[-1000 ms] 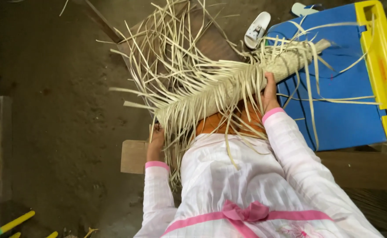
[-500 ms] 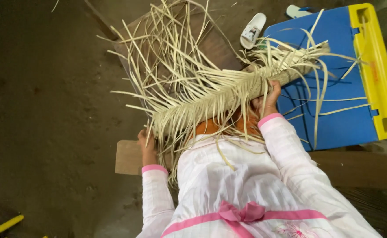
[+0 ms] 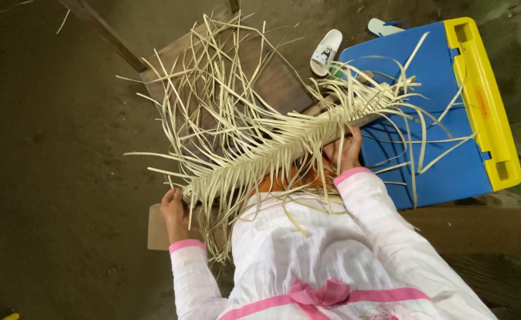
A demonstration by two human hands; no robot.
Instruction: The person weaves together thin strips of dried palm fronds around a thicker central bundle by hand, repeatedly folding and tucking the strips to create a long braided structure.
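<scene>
Currently the woven strip (image 3: 272,154) of pale reed lies slanted over the lap, beside the blue box (image 3: 432,130). Left hand (image 3: 174,210) fingers grip its lower end; right hand (image 3: 346,148) fingers clasp its upper part.

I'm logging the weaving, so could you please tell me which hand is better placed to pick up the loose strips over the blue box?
Probably the right hand: it holds the woven band beside the blue box. The left hand grips the far end.
</scene>
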